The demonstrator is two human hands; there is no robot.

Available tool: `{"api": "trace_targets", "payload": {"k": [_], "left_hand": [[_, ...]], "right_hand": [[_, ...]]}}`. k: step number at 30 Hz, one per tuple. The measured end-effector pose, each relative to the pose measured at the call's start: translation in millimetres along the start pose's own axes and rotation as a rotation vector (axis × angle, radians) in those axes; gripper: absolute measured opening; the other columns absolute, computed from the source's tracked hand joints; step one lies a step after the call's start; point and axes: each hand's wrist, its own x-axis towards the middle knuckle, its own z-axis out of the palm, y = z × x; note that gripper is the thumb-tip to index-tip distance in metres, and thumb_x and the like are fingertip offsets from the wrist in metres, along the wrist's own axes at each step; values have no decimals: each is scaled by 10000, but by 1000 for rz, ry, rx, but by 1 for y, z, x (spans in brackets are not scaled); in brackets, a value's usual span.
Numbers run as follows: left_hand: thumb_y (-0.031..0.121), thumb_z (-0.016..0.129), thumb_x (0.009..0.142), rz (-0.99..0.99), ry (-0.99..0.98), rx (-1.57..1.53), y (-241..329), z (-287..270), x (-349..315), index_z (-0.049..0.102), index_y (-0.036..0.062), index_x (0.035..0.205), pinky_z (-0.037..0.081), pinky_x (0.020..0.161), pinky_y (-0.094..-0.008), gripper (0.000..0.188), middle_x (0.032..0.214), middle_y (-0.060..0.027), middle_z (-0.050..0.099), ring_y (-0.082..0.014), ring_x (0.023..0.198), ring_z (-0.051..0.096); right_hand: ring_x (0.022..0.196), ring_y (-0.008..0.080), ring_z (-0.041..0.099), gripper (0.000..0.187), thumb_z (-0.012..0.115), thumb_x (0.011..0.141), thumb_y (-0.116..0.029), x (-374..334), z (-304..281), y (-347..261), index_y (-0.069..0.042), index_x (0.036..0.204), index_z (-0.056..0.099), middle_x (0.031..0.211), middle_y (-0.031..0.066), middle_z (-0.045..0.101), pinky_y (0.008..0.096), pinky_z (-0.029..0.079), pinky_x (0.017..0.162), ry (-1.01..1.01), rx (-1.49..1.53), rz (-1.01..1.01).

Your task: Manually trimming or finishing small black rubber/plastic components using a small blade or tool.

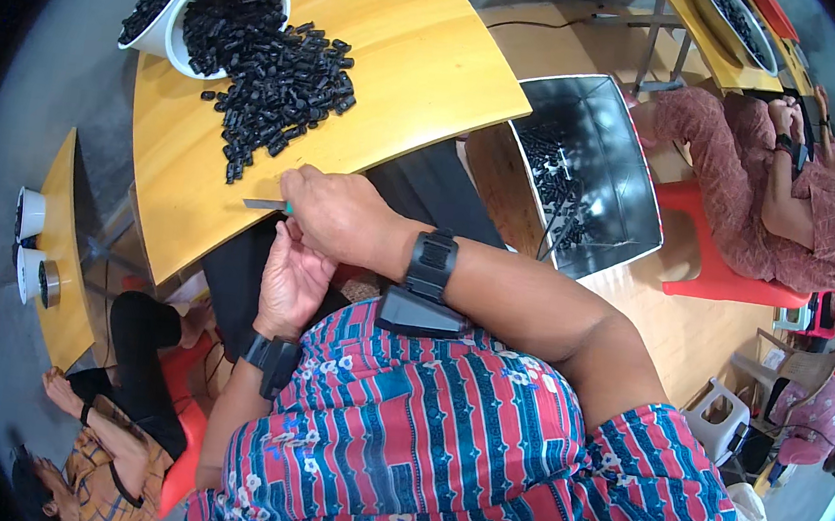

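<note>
Your right hand (336, 215) is near the middle of the frame, its grip clamped on a small knife (264, 205) with a teal handle, the grey blade pointing left over the near edge of the yellow desk (427, 56). Your left hand (297, 284) is just below it, palm partly turned up, fingertips up close to the right hand's; you have that grip curled, but I cannot tell whether it is closed on anything. Above the blade, at the upper left of the frame, a heap of small black pieces (283, 87) spreads over the desk from a tipped white bucket (173, 38), with another white bucket (150, 38) of black pieces beside it. Right of centre, a black-lined box (621, 185) holds more black parts (557, 189). You wear a black wristband (432, 265) on your right wrist. A seated person (122, 458) is at the lower left, and another person (795, 201) sits on a red stool (695, 252) at the upper right.
</note>
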Motion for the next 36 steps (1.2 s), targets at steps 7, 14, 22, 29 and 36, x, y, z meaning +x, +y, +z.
{"api": "trace_targets", "payload": {"k": [7, 14, 22, 29, 36], "left_hand": [[173, 527, 956, 128, -89, 154, -4, -12, 1, 514, 92, 1160, 491, 847, -318, 220, 1067, -58, 604, -167, 978, 590], [111, 541, 940, 74, -107, -1, -3, -18, 6, 537, 54, 1134, 516, 874, -316, 203, 1080, -92, 605, -172, 961, 604], [107, 521, 949, 96, -127, -74, 5, -21, 3, 537, 47, 1135, 509, 902, -320, 196, 1102, -112, 601, -202, 1053, 593], [104, 529, 944, 96, -142, -79, 5, -23, 5, 536, 47, 1134, 507, 914, -332, 198, 1106, -130, 596, -226, 1081, 588], [105, 541, 938, 98, -148, -33, 4, -20, 5, 545, 56, 1081, 514, 897, -331, 151, 1091, -112, 604, -215, 1056, 596]], "right_hand": [[802, 379, 625, 188, 621, 781, -145, -22, 4, 0, -23, 924, 621, 865, 211, 640, 437, 507, 694, -4, 179, 146], [706, 262, 626, 172, 667, 807, -140, -27, 13, 7, 0, 884, 605, 773, 173, 633, 333, 489, 655, 37, 524, 306], [774, 86, 557, 214, 717, 769, -77, -28, 25, 10, 6, 936, 613, 815, 43, 626, 248, 471, 709, 7, 719, 309], [760, 62, 533, 195, 722, 763, -58, -23, 16, 0, -2, 917, 615, 795, 14, 608, 232, 467, 698, -34, 745, 367], [737, 57, 526, 175, 734, 751, -73, -25, 15, 6, -11, 866, 618, 763, 14, 597, 229, 467, 682, -47, 700, 343]]}}
